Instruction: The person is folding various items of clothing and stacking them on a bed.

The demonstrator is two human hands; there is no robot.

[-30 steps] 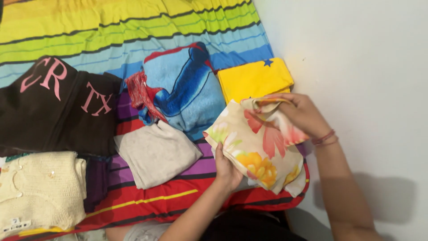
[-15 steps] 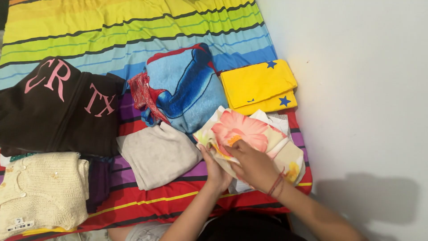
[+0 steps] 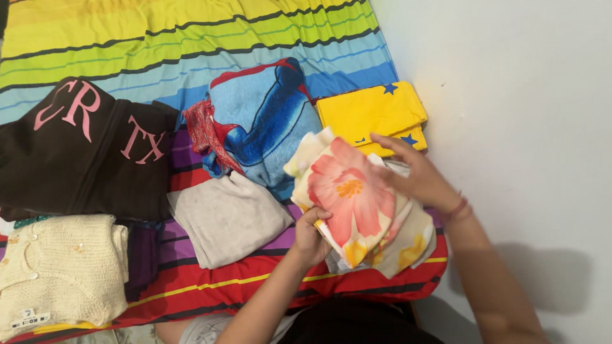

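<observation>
A cream cloth with large pink and orange flowers (image 3: 347, 197) lies folded at the near right corner of the striped bedspread (image 3: 191, 38). My left hand (image 3: 310, 234) grips its near left edge, fingers curled over the fabric. My right hand (image 3: 414, 172) rests flat on its far right side, fingers spread and pressing the fold down. A folded yellow cloth with blue stars (image 3: 373, 114) lies just beyond my right hand.
A blue folded blanket with a red cloth (image 3: 258, 121) sits left of the yellow one. A grey folded garment (image 3: 226, 216), a dark brown top with pink letters (image 3: 83, 150) and a cream knit (image 3: 57, 267) lie further left. A white wall (image 3: 523, 127) borders the bed on the right.
The floral cloth was folded over so its big pink flower faces up. My right hand moved from the near edge up to the cloth's far right side.
</observation>
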